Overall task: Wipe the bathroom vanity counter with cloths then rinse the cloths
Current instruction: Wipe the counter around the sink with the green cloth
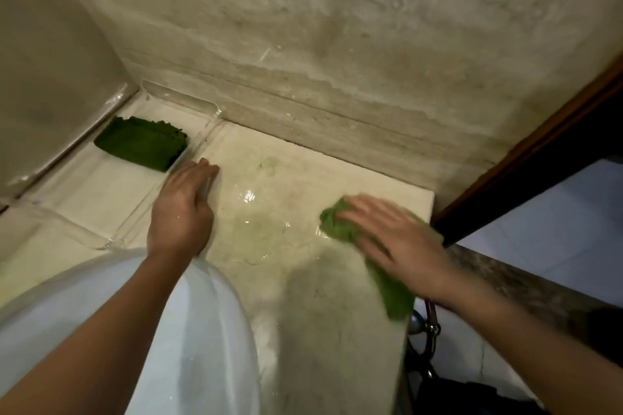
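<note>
Dim, yellowish light throughout. Small white glints sit on the wet counter [303, 172] near the centre and on the clear tray [215, 111] rim at 10 o'clock. The right hand [397, 239] and its green cloth [340, 222] at 4 o'clock are smeared by motion blur, while the left hand [183, 212] is sharper. A soft shadow darkens the counter at 6 o'clock. Straight lines bow near the edges.

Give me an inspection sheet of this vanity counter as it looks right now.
Surface: counter wet, puddle in the middle.
Job's things: light green cloth bunched near the right edge; dark green cloth folded in clear tray.
Clutter: nothing seen.
Hands: left hand flat at the tray's right rim; right hand flat, pressing the light green cloth.
Cables: nothing seen.
Surroundings: stone wall; wooden door frame; chrome fitting below the counter's edge.
</note>
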`<state>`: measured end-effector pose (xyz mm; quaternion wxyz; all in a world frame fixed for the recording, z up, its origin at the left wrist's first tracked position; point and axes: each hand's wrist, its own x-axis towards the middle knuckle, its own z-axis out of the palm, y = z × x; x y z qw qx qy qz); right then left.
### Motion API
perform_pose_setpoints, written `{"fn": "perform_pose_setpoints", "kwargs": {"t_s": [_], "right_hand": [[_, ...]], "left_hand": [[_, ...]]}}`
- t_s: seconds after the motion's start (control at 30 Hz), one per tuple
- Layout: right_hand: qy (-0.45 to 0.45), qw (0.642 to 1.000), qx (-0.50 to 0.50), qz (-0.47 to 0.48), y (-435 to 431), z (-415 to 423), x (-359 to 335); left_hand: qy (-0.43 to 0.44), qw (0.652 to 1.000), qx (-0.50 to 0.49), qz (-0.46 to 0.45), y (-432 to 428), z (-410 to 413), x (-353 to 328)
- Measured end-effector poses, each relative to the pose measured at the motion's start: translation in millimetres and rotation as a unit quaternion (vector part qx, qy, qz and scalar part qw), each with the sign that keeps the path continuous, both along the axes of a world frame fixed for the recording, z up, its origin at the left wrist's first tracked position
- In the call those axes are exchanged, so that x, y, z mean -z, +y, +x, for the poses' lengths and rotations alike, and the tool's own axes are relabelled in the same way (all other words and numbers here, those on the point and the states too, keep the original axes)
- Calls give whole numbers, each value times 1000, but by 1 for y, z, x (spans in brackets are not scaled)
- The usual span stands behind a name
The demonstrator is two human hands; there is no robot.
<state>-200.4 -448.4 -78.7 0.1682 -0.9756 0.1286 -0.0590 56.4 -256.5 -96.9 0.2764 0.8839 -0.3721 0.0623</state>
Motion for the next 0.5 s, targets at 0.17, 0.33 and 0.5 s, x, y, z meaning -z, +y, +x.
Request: {"fn": "perform_pose_setpoints", "kwargs": {"t_s": [0.17, 0.33, 0.5], "right_hand": [[-11, 998, 54, -26, 10, 0, 7], [-22, 994, -107, 1, 82, -28, 4], [11, 999, -35, 16, 19, 40, 1]], "left_hand": [[-1, 1000, 0, 2, -1, -4, -1], [7, 1000, -10, 2, -2, -4, -4], [4, 1000, -13, -5, -3, -5, -2]]}}
